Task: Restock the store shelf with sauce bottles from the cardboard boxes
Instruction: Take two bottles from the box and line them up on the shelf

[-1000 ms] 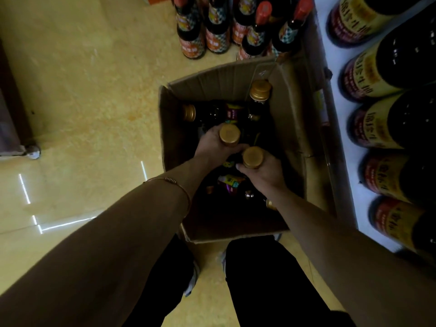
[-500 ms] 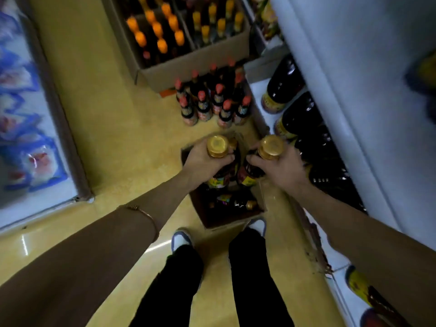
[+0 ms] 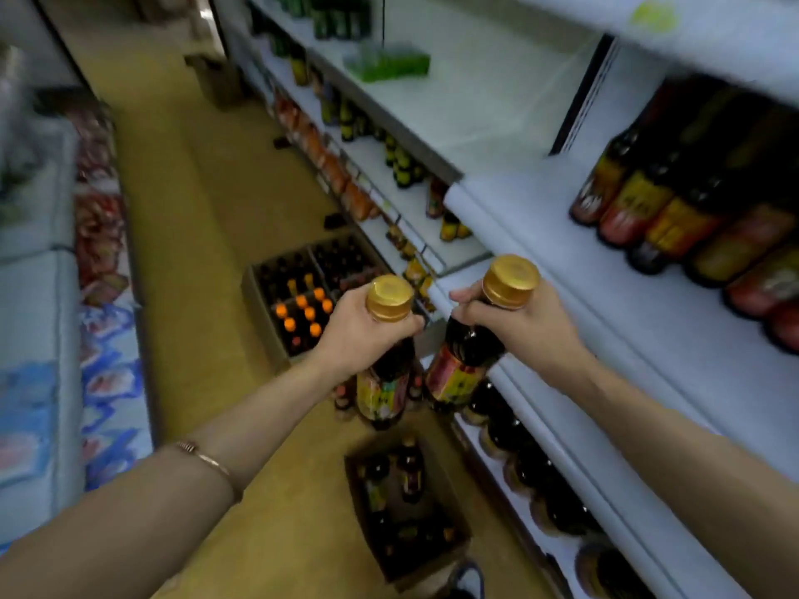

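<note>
My left hand (image 3: 361, 332) grips the neck of a dark sauce bottle (image 3: 385, 386) with a gold cap and a colourful label. My right hand (image 3: 525, 324) grips the neck of a second gold-capped sauce bottle (image 3: 465, 365). Both bottles hang upright at waist height, close together, beside the front edge of the white shelf (image 3: 605, 270). Dark labelled bottles (image 3: 674, 214) stand in a row on that shelf to the right. Below on the floor, the open cardboard box (image 3: 449, 551) still holds several dark bottles.
Further down the aisle a larger cardboard box (image 3: 259, 309) holds orange-capped bottles. Lower shelves on the right carry more dark bottles (image 3: 532, 473). A chest freezer (image 3: 47, 339) with blue and red graphics lines the left side. Yellow floor (image 3: 190, 235) runs between them.
Both hands have lifted their bottles out of the floor box and raised them to shelf height. The view has swung up from the box to the aisle and shelf.
</note>
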Demonstrator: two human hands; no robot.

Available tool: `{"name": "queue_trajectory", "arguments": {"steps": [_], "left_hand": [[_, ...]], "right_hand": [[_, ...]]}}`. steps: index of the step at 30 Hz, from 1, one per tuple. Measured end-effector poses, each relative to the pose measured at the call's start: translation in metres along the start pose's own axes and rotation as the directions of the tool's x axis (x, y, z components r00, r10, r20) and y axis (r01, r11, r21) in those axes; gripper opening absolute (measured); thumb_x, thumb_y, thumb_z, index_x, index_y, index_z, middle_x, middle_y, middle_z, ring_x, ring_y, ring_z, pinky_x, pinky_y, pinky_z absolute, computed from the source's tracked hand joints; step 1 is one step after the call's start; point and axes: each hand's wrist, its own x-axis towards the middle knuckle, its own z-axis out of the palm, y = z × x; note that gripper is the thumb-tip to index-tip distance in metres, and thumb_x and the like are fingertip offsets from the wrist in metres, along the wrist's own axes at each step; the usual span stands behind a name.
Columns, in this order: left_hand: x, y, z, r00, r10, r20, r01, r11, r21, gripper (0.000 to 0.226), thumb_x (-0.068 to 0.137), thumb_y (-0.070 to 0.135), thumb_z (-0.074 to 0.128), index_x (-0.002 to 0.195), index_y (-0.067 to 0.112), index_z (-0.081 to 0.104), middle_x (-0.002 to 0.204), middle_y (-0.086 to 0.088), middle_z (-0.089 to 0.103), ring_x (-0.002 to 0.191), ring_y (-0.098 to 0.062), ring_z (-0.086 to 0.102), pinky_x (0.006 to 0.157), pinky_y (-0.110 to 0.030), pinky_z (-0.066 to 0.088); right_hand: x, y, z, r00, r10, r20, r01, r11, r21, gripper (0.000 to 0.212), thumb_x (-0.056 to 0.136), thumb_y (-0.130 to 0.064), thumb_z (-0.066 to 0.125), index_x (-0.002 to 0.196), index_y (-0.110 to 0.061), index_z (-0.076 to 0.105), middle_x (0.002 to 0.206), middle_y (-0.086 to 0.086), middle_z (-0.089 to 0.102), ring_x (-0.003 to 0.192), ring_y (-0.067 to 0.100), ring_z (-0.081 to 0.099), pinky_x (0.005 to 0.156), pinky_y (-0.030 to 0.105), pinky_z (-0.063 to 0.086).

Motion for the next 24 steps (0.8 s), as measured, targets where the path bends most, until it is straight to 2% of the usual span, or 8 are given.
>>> {"name": "queue_trajectory", "arguments": {"steps": [2, 6, 8, 12, 14, 17, 21, 24], "left_hand": [[0.010, 0.040, -0.015, 0.998, 0.069, -0.012, -0.069, 0.998, 0.012, 0.021, 0.081, 0.006, 0.074, 0.077, -0.009, 0.059, 0.072, -0.011, 0.062, 0.070, -0.017, 0.058, 0.067, -0.024, 0.044], [0.026, 0.117, -0.044, 0.978, 0.188, -0.094, -0.189, 0.982, 0.008, 0.021, 0.075, 0.005, 0.076, 0.072, -0.010, 0.061, 0.071, -0.019, 0.064, 0.068, -0.017, 0.059, 0.065, -0.023, 0.043], [0.033, 0.153, -0.054, 0.960, 0.253, -0.118, -0.254, 0.967, 0.006, 0.018, 0.069, 0.012, 0.077, 0.064, -0.001, 0.065, 0.068, -0.012, 0.068, 0.069, -0.018, 0.063, 0.066, -0.026, 0.046], [0.049, 0.216, -0.061, 0.942, 0.330, -0.058, -0.332, 0.943, -0.015, 0.018, 0.067, 0.011, 0.075, 0.066, -0.005, 0.065, 0.064, -0.010, 0.070, 0.063, -0.020, 0.067, 0.063, -0.025, 0.052], [0.060, 0.242, -0.060, 0.940, 0.341, -0.023, -0.342, 0.938, -0.053, 0.015, 0.072, 0.002, 0.073, 0.059, 0.003, 0.065, 0.060, -0.008, 0.069, 0.059, -0.019, 0.067, 0.061, -0.025, 0.052], [0.077, 0.278, -0.052, 0.931, 0.365, -0.022, -0.365, 0.922, -0.130, 0.029, 0.074, -0.002, 0.069, 0.050, 0.013, 0.063, 0.060, -0.012, 0.068, 0.062, -0.028, 0.067, 0.065, -0.030, 0.053], [0.100, 0.325, -0.029, 0.913, 0.407, 0.031, -0.387, 0.886, -0.256, 0.020, 0.076, -0.007, 0.065, 0.059, 0.003, 0.059, 0.056, -0.011, 0.062, 0.057, -0.026, 0.064, 0.060, -0.029, 0.053], [0.121, 0.358, -0.007, 0.893, 0.438, 0.099, -0.392, 0.868, -0.306, 0.021, 0.074, -0.006, 0.064, 0.056, 0.004, 0.060, 0.056, -0.013, 0.061, 0.060, -0.029, 0.062, 0.061, -0.030, 0.052]], "right_hand": [[0.003, -0.042, -0.015, 0.996, -0.056, -0.076, 0.055, 0.998, -0.015, 0.007, 0.072, -0.017, 0.079, 0.067, -0.019, 0.074, 0.081, -0.007, 0.075, 0.085, 0.010, 0.069, 0.082, 0.038, 0.056], [0.007, -0.114, -0.048, 0.971, -0.144, -0.192, 0.146, 0.989, -0.006, 0.023, 0.073, -0.028, 0.082, 0.071, -0.007, 0.071, 0.076, 0.007, 0.073, 0.075, 0.017, 0.069, 0.072, 0.034, 0.053], [0.011, -0.146, -0.064, 0.958, -0.179, -0.226, 0.184, 0.983, 0.005, 0.025, 0.075, -0.026, 0.080, 0.073, -0.002, 0.072, 0.074, 0.007, 0.075, 0.073, 0.017, 0.071, 0.074, 0.034, 0.054], [0.015, -0.202, -0.096, 0.929, -0.223, -0.295, 0.240, 0.970, 0.023, 0.023, 0.078, -0.027, 0.076, 0.069, -0.006, 0.073, 0.070, 0.004, 0.075, 0.065, 0.012, 0.069, 0.072, 0.030, 0.053], [0.017, -0.223, -0.113, 0.916, -0.237, -0.322, 0.254, 0.967, 0.011, 0.027, 0.078, -0.028, 0.075, 0.069, -0.003, 0.073, 0.071, 0.006, 0.075, 0.066, 0.015, 0.069, 0.074, 0.032, 0.055], [0.025, -0.251, -0.139, 0.904, -0.256, -0.343, 0.273, 0.962, 0.001, 0.023, 0.076, -0.027, 0.076, 0.073, -0.004, 0.072, 0.071, 0.009, 0.074, 0.069, 0.024, 0.072, 0.075, 0.034, 0.057], [0.030, -0.275, -0.181, 0.882, -0.239, -0.406, 0.251, 0.968, -0.025, 0.028, 0.075, -0.025, 0.076, 0.088, -0.001, 0.071, 0.070, 0.009, 0.074, 0.061, 0.020, 0.070, 0.064, 0.026, 0.054], [0.031, -0.281, -0.215, 0.838, -0.224, -0.497, 0.217, 0.973, -0.071, 0.026, 0.067, -0.035, 0.080, 0.077, -0.013, 0.070, 0.071, 0.007, 0.074, 0.062, 0.019, 0.070, 0.063, 0.029, 0.055]]}}
